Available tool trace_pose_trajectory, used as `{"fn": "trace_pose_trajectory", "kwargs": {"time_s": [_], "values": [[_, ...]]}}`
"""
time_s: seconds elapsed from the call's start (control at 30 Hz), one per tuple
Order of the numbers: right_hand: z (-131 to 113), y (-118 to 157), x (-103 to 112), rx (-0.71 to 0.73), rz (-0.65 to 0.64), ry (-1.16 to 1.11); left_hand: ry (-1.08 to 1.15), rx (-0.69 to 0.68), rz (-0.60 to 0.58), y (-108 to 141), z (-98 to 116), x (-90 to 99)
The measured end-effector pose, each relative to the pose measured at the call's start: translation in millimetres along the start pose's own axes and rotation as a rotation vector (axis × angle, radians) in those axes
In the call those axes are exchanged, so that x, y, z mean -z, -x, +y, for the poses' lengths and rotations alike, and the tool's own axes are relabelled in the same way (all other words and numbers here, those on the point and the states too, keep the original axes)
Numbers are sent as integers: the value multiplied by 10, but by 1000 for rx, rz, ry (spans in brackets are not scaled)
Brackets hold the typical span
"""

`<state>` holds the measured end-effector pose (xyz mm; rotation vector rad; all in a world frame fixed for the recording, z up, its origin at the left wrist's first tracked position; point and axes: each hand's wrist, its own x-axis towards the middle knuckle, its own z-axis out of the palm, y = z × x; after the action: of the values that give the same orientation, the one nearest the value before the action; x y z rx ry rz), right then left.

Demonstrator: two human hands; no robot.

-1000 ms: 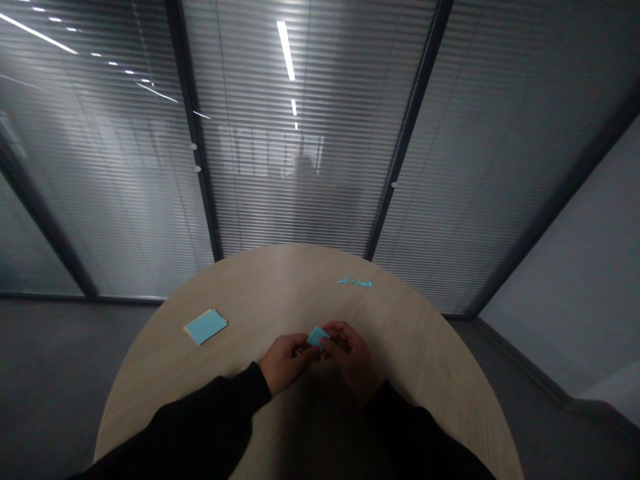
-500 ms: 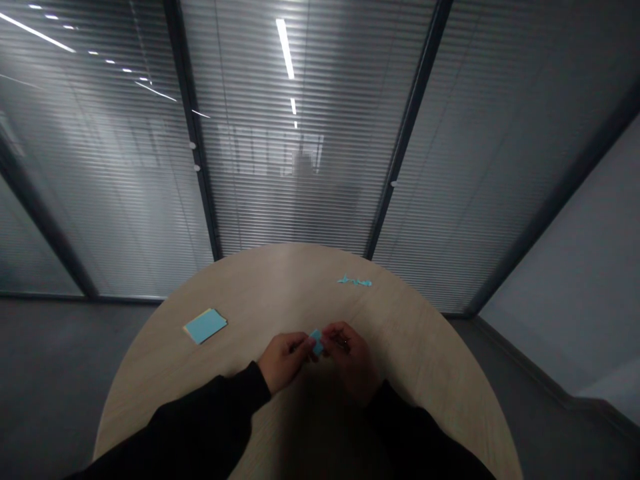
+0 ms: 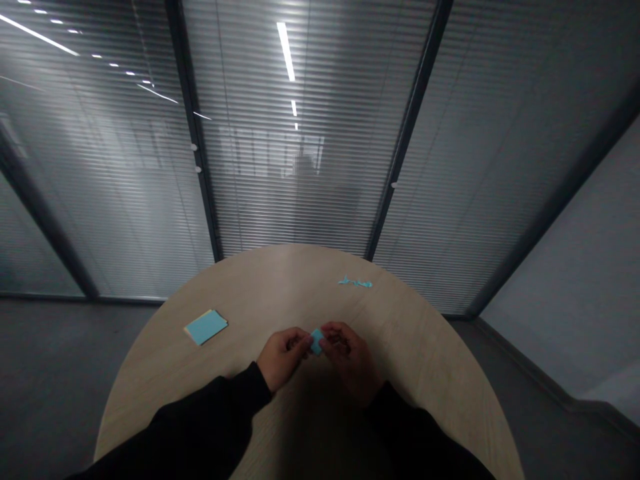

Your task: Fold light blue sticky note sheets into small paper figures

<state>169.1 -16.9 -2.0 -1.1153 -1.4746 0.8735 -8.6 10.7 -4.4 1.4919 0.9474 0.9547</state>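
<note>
A small piece of light blue paper [image 3: 317,341] is pinched upright between my left hand [image 3: 283,358] and my right hand [image 3: 349,360]. Its lower part is hidden by my fingers. Both hands are held close together over the near part of a round wooden table [image 3: 280,287]. To the left lies a stack of light blue sticky notes [image 3: 205,327], well away from my left hand. Thin blue paper scraps [image 3: 355,283] lie farther off, beyond my right hand.
Black sleeves cover both my forearms. The curved table edge runs around the far side, with a grey floor beyond it. Glass partitions with closed slatted blinds and dark frames stand behind the table.
The blue paper now shows as a smaller, narrower piece than one second ago. My hands have turned it between them and moved slightly closer together. The sticky notes and scraps have not moved.
</note>
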Motion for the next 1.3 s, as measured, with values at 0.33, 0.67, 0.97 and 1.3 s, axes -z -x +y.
{"fn": "trace_pose_trajectory", "kwargs": {"time_s": [0.33, 0.67, 0.97, 1.3], "values": [[-20, -34, -7, -83, 103, -232, -134, 2, -90, 26, -1, -14], [35, 5, -35, 14, 0, -128, 97, -3, 14, 6, 19, -19], [-13, 12, -12, 62, 100, 128, 240, 46, -17, -4, 2, -45], [-115, 5, 32, 506, 82, 465, 150, 11, -19, 19, 50, -38]]}}
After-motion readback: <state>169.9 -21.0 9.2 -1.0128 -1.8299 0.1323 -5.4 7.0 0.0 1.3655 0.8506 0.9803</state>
